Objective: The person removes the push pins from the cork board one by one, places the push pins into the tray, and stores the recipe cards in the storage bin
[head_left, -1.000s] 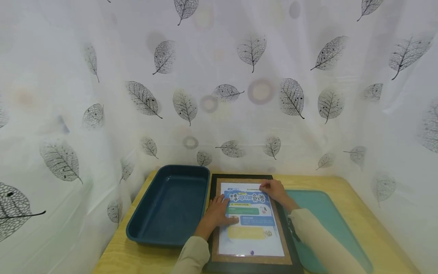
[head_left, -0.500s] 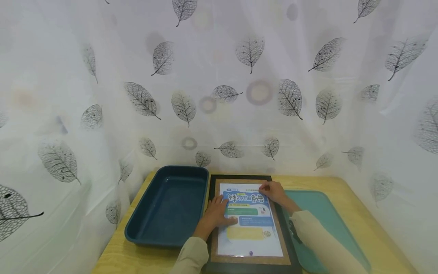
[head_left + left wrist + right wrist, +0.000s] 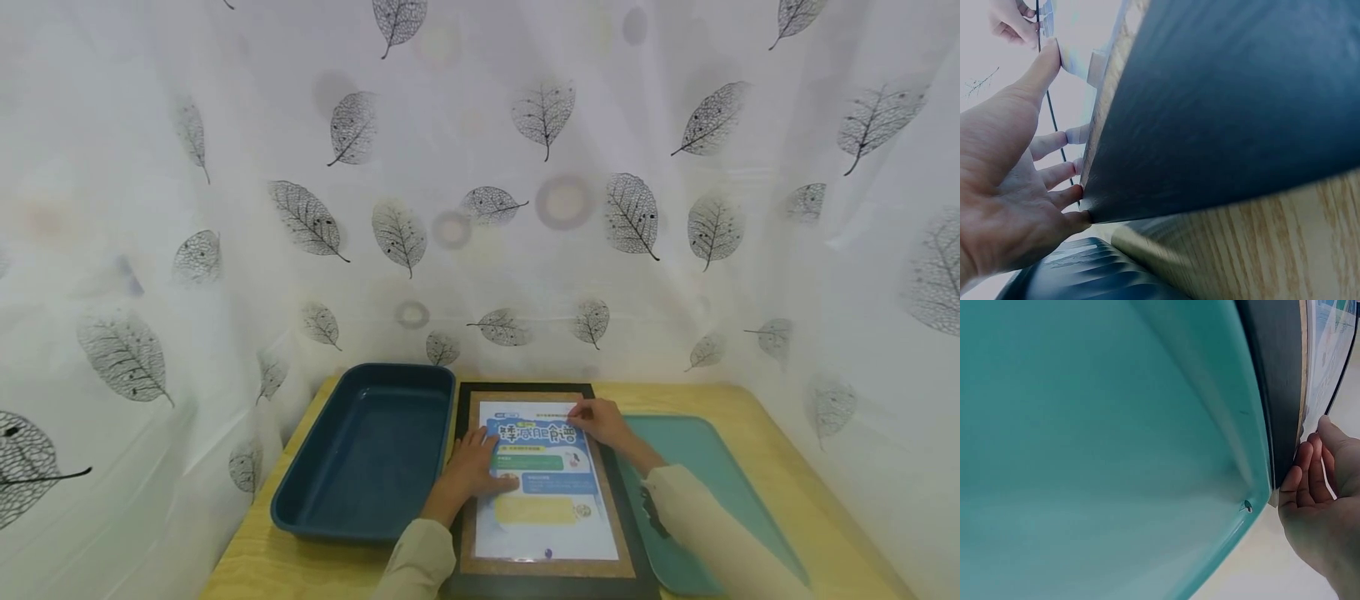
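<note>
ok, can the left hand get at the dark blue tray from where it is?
Probably yes: the dark blue tray lies just beside the left hand, nothing visibly blocking the way. That hand rests on the printed sheet, so it would likely need to lift off first.

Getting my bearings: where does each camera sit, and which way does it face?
Head: worn on the head, facing forward and down at the printed sheet, board, navy tray and teal tray; left hand, right hand and sleeves show.
Left wrist: on that wrist, facing the board's edge; left hand and part of right hand show.
Right wrist: on that wrist, facing teal tray and board; right hand shows.
Both wrist views share the board.
</note>
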`<act>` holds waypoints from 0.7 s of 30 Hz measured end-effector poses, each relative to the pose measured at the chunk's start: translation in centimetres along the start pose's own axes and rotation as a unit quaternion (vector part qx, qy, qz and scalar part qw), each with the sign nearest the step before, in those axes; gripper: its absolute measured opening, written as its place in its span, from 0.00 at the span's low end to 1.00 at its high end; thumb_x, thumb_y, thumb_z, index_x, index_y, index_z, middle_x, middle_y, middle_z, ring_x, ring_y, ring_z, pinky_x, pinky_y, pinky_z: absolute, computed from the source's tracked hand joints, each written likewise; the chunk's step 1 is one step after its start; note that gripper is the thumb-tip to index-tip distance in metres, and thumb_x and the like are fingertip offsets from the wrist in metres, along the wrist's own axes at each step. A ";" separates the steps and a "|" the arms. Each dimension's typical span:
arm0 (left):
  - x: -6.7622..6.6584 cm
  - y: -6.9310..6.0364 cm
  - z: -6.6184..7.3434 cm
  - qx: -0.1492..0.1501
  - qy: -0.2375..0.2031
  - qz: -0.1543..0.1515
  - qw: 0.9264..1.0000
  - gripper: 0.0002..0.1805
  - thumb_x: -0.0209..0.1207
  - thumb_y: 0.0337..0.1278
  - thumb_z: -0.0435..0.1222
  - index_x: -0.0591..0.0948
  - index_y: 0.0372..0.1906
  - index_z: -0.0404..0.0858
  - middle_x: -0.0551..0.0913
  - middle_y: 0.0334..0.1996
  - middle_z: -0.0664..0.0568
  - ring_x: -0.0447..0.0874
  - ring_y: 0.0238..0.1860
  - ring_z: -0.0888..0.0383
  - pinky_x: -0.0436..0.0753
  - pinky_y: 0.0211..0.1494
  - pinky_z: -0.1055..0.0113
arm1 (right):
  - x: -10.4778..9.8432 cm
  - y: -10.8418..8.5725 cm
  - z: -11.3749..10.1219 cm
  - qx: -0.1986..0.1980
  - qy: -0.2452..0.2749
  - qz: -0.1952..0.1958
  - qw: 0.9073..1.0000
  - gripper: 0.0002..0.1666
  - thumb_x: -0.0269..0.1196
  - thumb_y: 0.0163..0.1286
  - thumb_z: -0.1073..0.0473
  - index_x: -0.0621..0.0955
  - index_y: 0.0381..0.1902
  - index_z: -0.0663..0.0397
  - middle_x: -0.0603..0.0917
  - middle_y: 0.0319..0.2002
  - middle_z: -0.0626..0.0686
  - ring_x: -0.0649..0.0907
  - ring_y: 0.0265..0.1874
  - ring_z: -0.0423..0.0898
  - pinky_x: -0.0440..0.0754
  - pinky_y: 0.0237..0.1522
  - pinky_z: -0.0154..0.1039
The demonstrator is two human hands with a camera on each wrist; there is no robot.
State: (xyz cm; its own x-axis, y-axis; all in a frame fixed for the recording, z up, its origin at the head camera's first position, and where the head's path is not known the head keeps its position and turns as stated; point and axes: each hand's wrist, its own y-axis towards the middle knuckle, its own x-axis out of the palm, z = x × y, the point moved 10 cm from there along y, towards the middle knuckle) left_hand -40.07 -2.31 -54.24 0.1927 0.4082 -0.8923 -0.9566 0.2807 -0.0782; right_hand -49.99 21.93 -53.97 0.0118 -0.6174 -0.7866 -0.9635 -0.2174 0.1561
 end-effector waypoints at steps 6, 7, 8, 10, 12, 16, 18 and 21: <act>-0.1 -0.2 0.1 0.000 -0.006 0.002 1.000 0.51 0.74 0.52 0.59 0.70 0.75 0.37 0.61 0.79 0.38 0.55 0.80 0.37 0.55 0.82 0.40 | -0.2 -0.3 0.2 0.009 0.002 -0.002 1.000 0.05 0.74 0.65 0.61 0.87 0.37 0.54 0.88 0.35 0.50 0.86 0.37 0.47 0.87 0.46 0.47; -0.1 -0.2 0.1 0.000 -0.006 0.001 1.000 0.51 0.74 0.52 0.59 0.70 0.76 0.37 0.61 0.79 0.38 0.55 0.80 0.37 0.54 0.82 0.40 | -0.3 -0.4 0.3 0.008 0.000 -0.001 1.000 0.05 0.73 0.65 0.61 0.87 0.38 0.55 0.88 0.35 0.51 0.87 0.37 0.48 0.88 0.47 0.48; -0.1 -0.2 0.1 0.000 -0.005 0.001 1.000 0.51 0.73 0.52 0.59 0.70 0.76 0.37 0.61 0.79 0.38 0.55 0.80 0.37 0.54 0.82 0.40 | -0.4 -0.5 0.3 0.005 -0.004 0.001 1.000 0.06 0.73 0.65 0.62 0.87 0.38 0.56 0.88 0.36 0.52 0.87 0.38 0.49 0.88 0.47 0.49; -0.1 -0.1 0.1 0.001 -0.004 0.000 1.000 0.51 0.74 0.52 0.59 0.70 0.75 0.37 0.62 0.79 0.38 0.55 0.80 0.37 0.54 0.82 0.40 | -0.7 -0.6 0.3 0.005 -0.007 0.005 1.000 0.06 0.73 0.65 0.62 0.87 0.38 0.57 0.88 0.36 0.53 0.87 0.39 0.50 0.88 0.48 0.50; -0.1 -0.1 0.1 -0.001 -0.001 -0.001 1.000 0.51 0.73 0.52 0.59 0.70 0.75 0.37 0.62 0.79 0.38 0.55 0.80 0.37 0.54 0.82 0.40 | -1.0 -0.8 0.3 0.004 -0.006 0.008 1.000 0.06 0.72 0.66 0.63 0.86 0.39 0.58 0.88 0.37 0.54 0.87 0.39 0.51 0.88 0.47 0.50; -0.1 -0.1 0.0 -0.003 -0.001 -0.004 1.000 0.51 0.73 0.52 0.60 0.70 0.76 0.38 0.61 0.79 0.38 0.55 0.80 0.37 0.54 0.82 0.40 | -1.7 -1.2 0.3 0.008 -0.001 0.013 1.000 0.07 0.71 0.67 0.64 0.86 0.41 0.59 0.89 0.38 0.55 0.87 0.40 0.52 0.89 0.46 0.49; -0.1 -0.1 0.0 -0.002 -0.002 -0.004 1.000 0.51 0.73 0.52 0.60 0.70 0.76 0.38 0.61 0.79 0.38 0.54 0.80 0.37 0.54 0.82 0.40 | -2.1 -1.4 0.4 0.008 0.000 0.017 1.000 0.06 0.71 0.67 0.64 0.86 0.41 0.59 0.88 0.39 0.56 0.88 0.41 0.53 0.89 0.46 0.49; 0.0 -0.1 -0.1 0.000 -0.005 -0.004 1.000 0.51 0.73 0.52 0.60 0.70 0.76 0.37 0.61 0.79 0.38 0.54 0.80 0.37 0.54 0.82 0.41 | -2.6 -1.7 0.7 0.005 -0.001 0.020 1.000 0.06 0.70 0.67 0.65 0.86 0.42 0.60 0.88 0.40 0.57 0.88 0.43 0.56 0.89 0.47 0.51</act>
State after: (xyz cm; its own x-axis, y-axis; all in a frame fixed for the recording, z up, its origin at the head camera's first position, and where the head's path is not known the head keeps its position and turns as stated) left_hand -39.97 -2.39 -54.25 0.2024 0.4138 -0.8876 -0.9552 0.2832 -0.0858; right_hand -48.55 24.44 -52.64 -0.0271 -0.6242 -0.7808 -0.9661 -0.1844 0.1809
